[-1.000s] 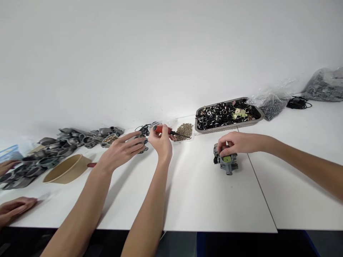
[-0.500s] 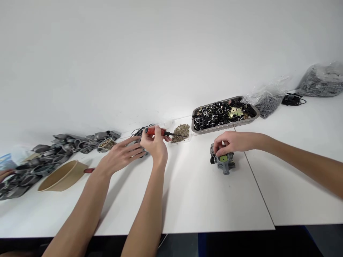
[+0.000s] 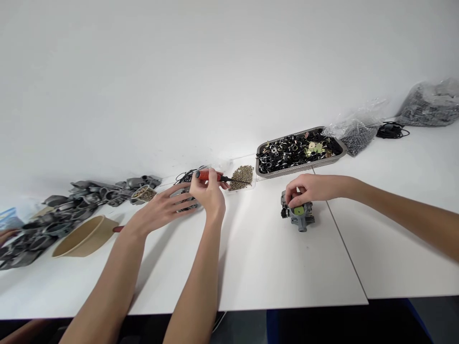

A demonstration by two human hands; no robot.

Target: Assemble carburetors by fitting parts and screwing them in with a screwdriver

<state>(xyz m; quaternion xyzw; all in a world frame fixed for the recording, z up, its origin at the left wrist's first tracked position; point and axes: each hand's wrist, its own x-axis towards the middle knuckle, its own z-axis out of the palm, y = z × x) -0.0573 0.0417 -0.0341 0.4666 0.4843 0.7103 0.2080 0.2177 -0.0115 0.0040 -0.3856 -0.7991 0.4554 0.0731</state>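
Note:
My left hand is closed round the red handle of a screwdriver. Its dark shaft points right, with the tip over or among small brass-coloured screws in a clear plastic box. Farther right, my right hand grips the top of a grey metal carburetor on the white table, the thumb on the near side. A yellow-green disc shows on the carburetor. My fingers hide part of its top.
A co-worker's hand lies close beside my left hand, over a grey part. Behind stand a metal tray of small black parts and plastic bags. At left are a beige pan and piled grey castings.

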